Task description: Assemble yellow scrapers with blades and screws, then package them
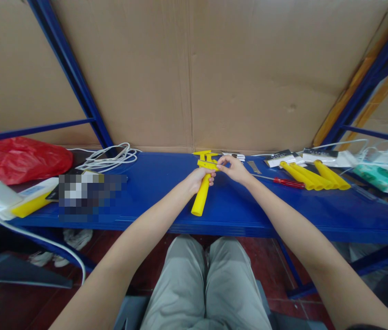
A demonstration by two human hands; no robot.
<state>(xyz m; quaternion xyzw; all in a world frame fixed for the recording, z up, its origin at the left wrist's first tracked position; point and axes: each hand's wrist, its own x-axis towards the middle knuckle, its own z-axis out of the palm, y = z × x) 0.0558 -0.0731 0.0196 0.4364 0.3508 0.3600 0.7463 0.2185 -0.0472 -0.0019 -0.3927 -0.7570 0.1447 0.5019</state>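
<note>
Near the middle of the blue table (pixel 166 201), my left hand (pixel 201 179) is wrapped round a yellow tool (pixel 199 201) just below its head. The tool's round handle points toward me, and its wide head lies beyond my fingers. My right hand (pixel 230 167) has its thumb and fingers pinched at the right end of the head; whether a small part sits between them is too small to tell. Right of that hand lie a flat metal piece (pixel 254 167) and a screwdriver with a red handle (pixel 288 183).
Several yellow handles (pixel 320 178) and packaged items (pixel 279 158) lie on the right. At the left are a coiled white cable (pixel 111 157), a red plastic bag (pixel 22 158) and a yellow item (pixel 30 205). Cardboard (pixel 190 82) stands behind, between blue posts (pixel 66 64).
</note>
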